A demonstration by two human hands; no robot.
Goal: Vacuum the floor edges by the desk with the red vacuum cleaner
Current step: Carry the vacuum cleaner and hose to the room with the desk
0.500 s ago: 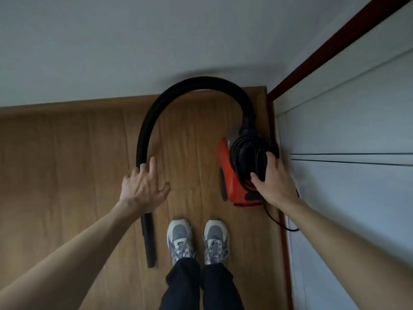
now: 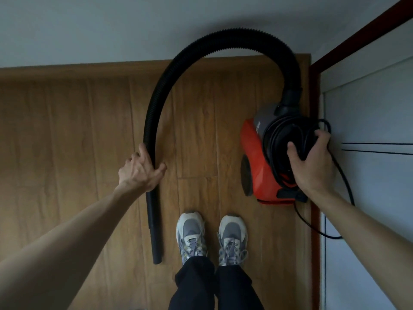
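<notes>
Red vacuum [image 2: 257,166] on wood floor [image 2: 67,135] at 3 o'clock. Right hand [image 2: 312,166] fingers clamp its coiled cord [image 2: 288,139]; left hand [image 2: 140,173] fingers curl around hose [image 2: 156,121] at 9 o'clock.

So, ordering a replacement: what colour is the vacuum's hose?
Black, ribbed hose, clearest in the head view.

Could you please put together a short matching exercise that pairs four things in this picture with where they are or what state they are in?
Things:
1. left hand
2. right hand
3. nozzle
4. shoes

Places or states:
A. side by side on the wooden floor
B. closed around the black hose
C. pointing down toward the floor, left of the feet
D. on the coiled cord on the red vacuum cleaner

Pairs: 1-B, 2-D, 3-C, 4-A
</notes>
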